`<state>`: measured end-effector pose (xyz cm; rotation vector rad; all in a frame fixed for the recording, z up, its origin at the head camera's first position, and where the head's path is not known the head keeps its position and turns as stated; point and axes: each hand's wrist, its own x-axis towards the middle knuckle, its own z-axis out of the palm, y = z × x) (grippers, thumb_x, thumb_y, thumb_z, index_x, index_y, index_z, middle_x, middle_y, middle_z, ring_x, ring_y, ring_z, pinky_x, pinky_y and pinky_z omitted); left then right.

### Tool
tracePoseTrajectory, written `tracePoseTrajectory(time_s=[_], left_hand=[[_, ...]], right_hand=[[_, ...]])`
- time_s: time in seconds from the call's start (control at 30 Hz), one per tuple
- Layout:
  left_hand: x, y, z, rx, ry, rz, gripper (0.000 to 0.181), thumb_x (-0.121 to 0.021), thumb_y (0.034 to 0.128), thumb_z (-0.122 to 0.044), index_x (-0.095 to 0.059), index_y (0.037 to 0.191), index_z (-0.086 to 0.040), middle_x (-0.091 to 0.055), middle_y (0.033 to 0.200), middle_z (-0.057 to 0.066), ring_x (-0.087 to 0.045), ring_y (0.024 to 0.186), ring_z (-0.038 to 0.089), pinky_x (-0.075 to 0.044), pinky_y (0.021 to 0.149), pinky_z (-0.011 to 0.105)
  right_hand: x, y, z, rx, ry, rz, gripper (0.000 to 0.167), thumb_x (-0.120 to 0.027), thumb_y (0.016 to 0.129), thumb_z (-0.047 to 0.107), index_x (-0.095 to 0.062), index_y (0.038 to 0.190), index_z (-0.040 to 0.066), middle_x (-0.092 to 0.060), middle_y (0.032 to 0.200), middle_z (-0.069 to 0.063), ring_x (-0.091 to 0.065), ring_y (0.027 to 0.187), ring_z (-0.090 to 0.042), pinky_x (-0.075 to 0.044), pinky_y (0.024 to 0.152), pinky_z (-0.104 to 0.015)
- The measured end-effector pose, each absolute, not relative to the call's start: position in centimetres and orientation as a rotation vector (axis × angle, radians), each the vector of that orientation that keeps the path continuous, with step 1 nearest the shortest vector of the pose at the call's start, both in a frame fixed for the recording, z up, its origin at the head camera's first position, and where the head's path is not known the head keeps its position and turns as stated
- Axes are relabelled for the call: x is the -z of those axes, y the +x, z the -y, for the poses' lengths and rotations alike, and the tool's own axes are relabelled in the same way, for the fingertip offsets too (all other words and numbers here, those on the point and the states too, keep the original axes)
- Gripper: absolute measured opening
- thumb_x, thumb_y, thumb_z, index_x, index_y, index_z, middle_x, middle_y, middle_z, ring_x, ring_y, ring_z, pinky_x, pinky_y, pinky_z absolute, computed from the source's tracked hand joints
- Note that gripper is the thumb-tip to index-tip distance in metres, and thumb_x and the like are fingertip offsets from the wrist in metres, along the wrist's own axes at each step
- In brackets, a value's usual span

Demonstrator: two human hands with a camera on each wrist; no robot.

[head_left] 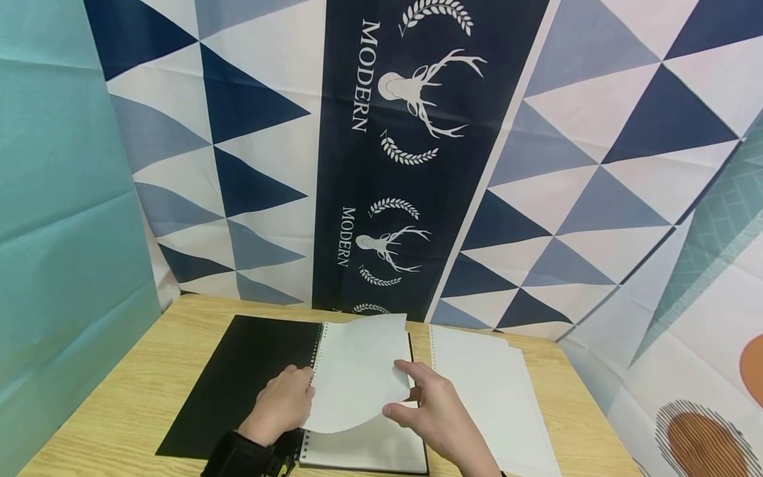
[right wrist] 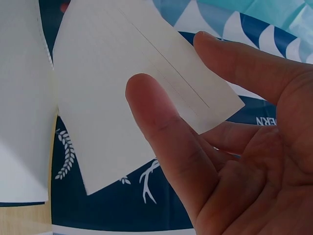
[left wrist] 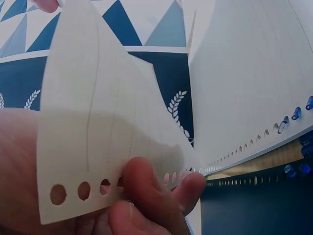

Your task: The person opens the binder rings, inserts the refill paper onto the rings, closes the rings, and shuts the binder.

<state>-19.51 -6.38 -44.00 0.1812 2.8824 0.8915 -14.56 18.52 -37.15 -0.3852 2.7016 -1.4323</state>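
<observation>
A sheet of white paper (head_left: 360,371) with punched holes along its left edge is raised and curved over an open ring notebook (head_left: 363,454). The notebook's black cover (head_left: 256,377) lies to the left. My left hand (head_left: 286,401) pinches the sheet's punched edge beside the rings; its fingers (left wrist: 146,181) cover some holes, and several other holes show free of any ring. At the sheet's right edge my right hand (head_left: 438,414) holds the paper between thumb and fingers. One digit lies over the sheet (right wrist: 93,98) in the right wrist view, with other fingers behind it.
Loose punched white sheets (head_left: 483,397) lie in a slightly uneven stack on the wooden table (head_left: 125,371), right of the notebook. Behind the table hangs a patterned cloth (head_left: 262,132), and a teal cloth (head_left: 65,199) hangs at the left. Clear bluish rings (left wrist: 296,113) line the notebook's spine.
</observation>
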Motion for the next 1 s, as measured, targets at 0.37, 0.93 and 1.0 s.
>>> tracePoseTrajectory(time_s=[0.37, 0.93, 1.0], left_hand=[[44.4, -19.7, 5.9, -0.894, 0.208, -2.854, 0.025, -0.064, 0.0982, -0.011, -0.066, 0.120, 0.002, -0.062, 0.100, 0.014, -0.053, 0.076, 0.023, -0.043, 0.063, 0.036], [45.0, -19.7, 5.6, -0.959, 0.273, -2.825, 0.023, -0.064, 0.0973, -0.008, -0.065, 0.118, 0.002, -0.064, 0.100, 0.015, -0.053, 0.078, 0.022, -0.044, 0.065, 0.037], [45.1, -19.7, 5.7, -0.988, 0.271, -2.794, 0.025, -0.064, 0.0968, -0.006, -0.064, 0.119, 0.004, -0.066, 0.102, 0.016, -0.054, 0.077, 0.022, -0.044, 0.064, 0.036]], right_hand=[[37.0, -14.6, -19.4, 1.410, -0.295, -2.683, 0.072, -0.085, 0.078, 0.008, -0.052, 0.140, -0.008, -0.058, 0.135, -0.027, -0.073, 0.085, -0.018, -0.060, 0.060, -0.027], [37.3, -14.8, -21.0, 1.314, -0.222, -2.696, 0.070, -0.086, 0.078, 0.012, -0.054, 0.137, -0.010, -0.064, 0.127, -0.026, -0.070, 0.072, -0.016, -0.054, 0.053, -0.031], [37.4, -14.9, -21.0, 1.277, -0.228, -2.696, 0.069, -0.085, 0.078, 0.012, -0.055, 0.136, -0.010, -0.065, 0.125, -0.025, -0.068, 0.068, -0.017, -0.052, 0.053, -0.031]])
